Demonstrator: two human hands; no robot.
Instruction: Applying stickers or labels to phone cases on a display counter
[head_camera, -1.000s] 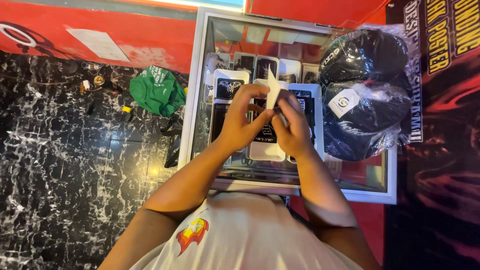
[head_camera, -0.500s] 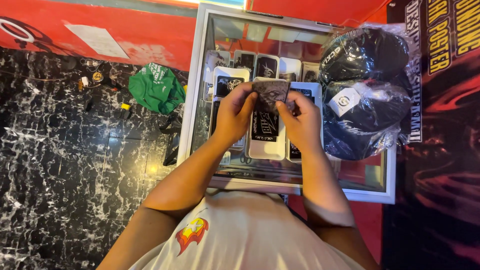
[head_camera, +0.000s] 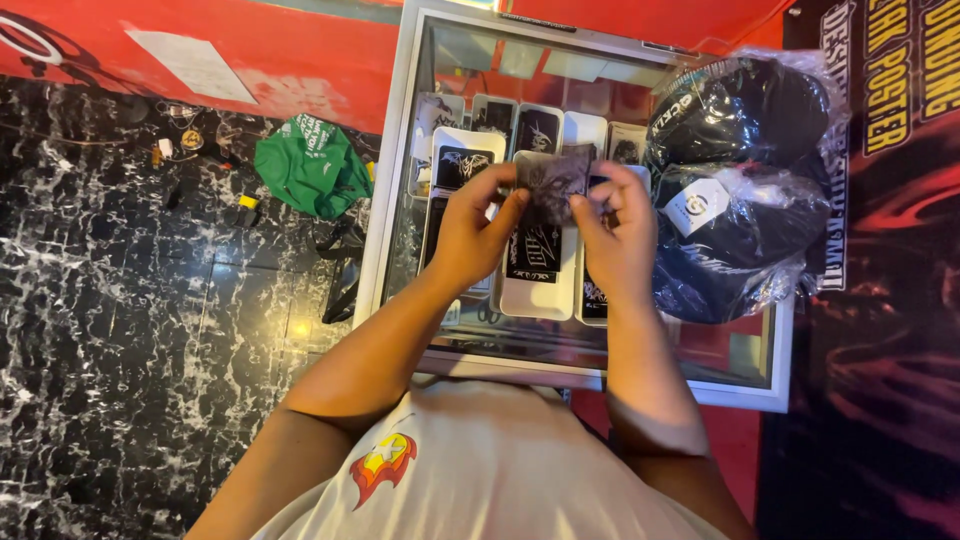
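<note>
Both of my hands hold a small dark printed card (head_camera: 556, 182) over a glass display case (head_camera: 400, 190). My left hand (head_camera: 475, 232) pinches the card's left edge and my right hand (head_camera: 618, 232) grips its right edge. Directly beneath lies a long white package with a black printed item (head_camera: 532, 262). Several similar white-backed packages (head_camera: 462, 160) lie in rows on the glass behind and beside my hands.
Black caps wrapped in clear plastic (head_camera: 742, 185) are piled on the case's right side. A green bag (head_camera: 310, 165) and small clutter (head_camera: 190, 140) sit on the black marble floor to the left. A dark printed banner (head_camera: 880, 250) stands to the right.
The pale side of the card showed a second ago; it has since been turned so the dark printed face shows, and both hands lifted it slightly farther back over the case.
</note>
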